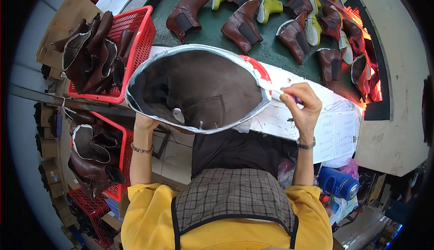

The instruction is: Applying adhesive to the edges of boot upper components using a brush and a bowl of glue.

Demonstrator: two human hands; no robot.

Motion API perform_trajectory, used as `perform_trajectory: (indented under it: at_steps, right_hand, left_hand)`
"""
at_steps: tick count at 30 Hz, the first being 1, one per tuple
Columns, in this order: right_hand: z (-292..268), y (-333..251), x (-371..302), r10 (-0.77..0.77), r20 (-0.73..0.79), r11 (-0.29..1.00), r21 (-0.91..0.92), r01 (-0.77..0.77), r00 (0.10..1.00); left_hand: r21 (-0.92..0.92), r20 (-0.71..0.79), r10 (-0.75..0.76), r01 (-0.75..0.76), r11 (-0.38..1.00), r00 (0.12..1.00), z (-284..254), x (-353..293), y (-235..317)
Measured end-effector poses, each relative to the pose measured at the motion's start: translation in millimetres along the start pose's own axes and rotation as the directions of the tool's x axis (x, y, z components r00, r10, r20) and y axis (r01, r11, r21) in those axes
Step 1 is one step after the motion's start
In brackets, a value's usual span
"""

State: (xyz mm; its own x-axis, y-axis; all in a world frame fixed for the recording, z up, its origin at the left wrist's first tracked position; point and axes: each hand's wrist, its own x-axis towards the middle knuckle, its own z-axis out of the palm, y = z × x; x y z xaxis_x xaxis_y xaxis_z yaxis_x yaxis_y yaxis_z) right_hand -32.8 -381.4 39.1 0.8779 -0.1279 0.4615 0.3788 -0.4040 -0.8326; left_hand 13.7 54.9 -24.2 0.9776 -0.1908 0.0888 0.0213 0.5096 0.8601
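A shoe upper (pixel 194 82) with a dark brown lining faces me, its wide opening edged by a whitish band. My left hand (pixel 145 122) is closed around its lower left edge, the fingers partly hidden beneath it. Pinched between the fingertips of my right hand (pixel 304 107) is a small brush (pixel 275 89) with a pale handle. Its whitened tip touches the right end of the upper's rim. Part of a red round object (pixel 258 69) shows behind that end, resting on the white bench (pixel 289 125).
Brown ankle boots (pixel 244 26) and yellow-green shoe lasts (pixel 270 8) stand on a green conveyor (pixel 203 44) beyond the bench. Orange light glows at its right. Red baskets (pixel 147 37) of uppers stand left. Papers (pixel 334 134) lie right, above a blue flask (pixel 339 183).
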Motion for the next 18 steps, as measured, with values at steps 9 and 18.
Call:
perform_trajectory:
  at_steps: [9, 18]
  right_hand:
    - [28, 69, -9, 0.428, -0.199, 0.845, 0.433, -0.313, 0.881]
    - [42, 148, -22, 0.554, -0.325, 0.826, 0.326, -0.459, 0.767]
  left_hand:
    - [0.446, -0.09, 0.221, -0.16, 0.881, 0.971, 71, 66, 8]
    - [0.861, -0.155, 0.3, -0.021, 0.508, 0.941, 64, 368, 42]
